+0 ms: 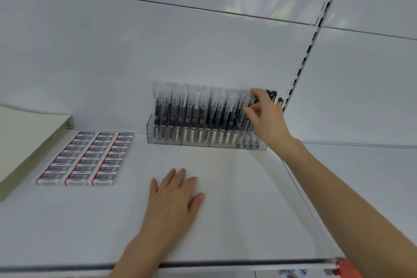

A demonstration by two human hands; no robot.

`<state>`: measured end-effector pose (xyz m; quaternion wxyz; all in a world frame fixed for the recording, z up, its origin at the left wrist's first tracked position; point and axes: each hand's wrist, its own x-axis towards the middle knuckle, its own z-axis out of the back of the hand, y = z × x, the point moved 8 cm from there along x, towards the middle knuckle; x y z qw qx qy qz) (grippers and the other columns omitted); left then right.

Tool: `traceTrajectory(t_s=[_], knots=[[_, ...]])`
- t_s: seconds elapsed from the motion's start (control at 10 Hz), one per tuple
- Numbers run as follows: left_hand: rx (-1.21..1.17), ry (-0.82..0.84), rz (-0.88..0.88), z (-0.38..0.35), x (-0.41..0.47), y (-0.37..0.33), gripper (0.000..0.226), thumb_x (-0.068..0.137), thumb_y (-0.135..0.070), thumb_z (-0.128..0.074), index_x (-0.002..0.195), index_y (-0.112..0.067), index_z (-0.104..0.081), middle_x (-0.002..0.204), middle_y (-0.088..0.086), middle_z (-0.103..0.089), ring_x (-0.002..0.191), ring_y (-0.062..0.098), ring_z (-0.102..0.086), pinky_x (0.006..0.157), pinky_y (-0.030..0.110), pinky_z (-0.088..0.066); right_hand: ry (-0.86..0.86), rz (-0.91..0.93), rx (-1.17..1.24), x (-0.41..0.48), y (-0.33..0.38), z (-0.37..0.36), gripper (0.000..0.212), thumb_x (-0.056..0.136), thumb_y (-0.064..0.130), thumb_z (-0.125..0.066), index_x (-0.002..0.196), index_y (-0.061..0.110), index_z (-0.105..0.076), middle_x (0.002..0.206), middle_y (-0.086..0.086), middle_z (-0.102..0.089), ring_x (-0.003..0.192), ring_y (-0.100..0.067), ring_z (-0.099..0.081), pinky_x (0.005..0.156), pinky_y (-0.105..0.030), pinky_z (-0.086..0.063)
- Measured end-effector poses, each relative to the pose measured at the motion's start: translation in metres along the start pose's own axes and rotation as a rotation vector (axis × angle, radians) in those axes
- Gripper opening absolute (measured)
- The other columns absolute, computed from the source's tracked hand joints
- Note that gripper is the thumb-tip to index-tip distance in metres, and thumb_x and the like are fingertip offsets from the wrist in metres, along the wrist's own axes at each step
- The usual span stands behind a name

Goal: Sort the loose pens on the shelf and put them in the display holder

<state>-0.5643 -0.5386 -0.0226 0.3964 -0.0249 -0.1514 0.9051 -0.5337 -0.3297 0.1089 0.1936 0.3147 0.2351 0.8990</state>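
Looks pretty close to done, tbh. The clear display holder [164, 140] at the back of the shelf [237, 187] is packed with pens [191, 106] standing upright, caps up, row after row along nearly its whole length. In front of the holder I can't spot a single loose pen lying on the shelf, so my guess is whatever's being handled now is the last batch.

The right hand [266, 117] is up at the holder's right end, thumb and fingers curled in and pinching the tops of a few pens there. Some darker pen tops poke out just behind the hand. It's a bit motion-blurred, so I can't tell how many it's got, or whether they're going in or just being straightened. That right-end section looks a bit less tidy than the rest, with the pens leaning rather than standing straight.

The left hand [173, 201] is holding nothing. It's palm down, fingers straight and a little spread, resting flat on the shelf well in front of the holder.

Left of the holder there's a neat block of boxed erasers [90, 158], and further left again a stack of paper [27, 133]. Neither is part of this job.

What's left, I reckon: seat those last pens at the right end and square them up.
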Motion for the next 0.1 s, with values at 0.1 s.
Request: traceTrajectory(t_s=[0.1], knots=[[-0.153,-0.063,0.091,-0.0035,-0.0031,0.0080,0.087,0.068,-0.062,-0.005,0.124,-0.021,-0.057,0.145,0.009,-0.041,0.138,0.027,-0.031,0.111,0.052,-0.019,-0.010,-0.084,0.083,-0.0146,-0.0037,0.0050,0.044,0.093,0.018,-0.054,0.134,0.008,-0.043,0.119,-0.010,-0.061,0.110,-0.020,-0.057,0.088,-0.021,-0.039]])
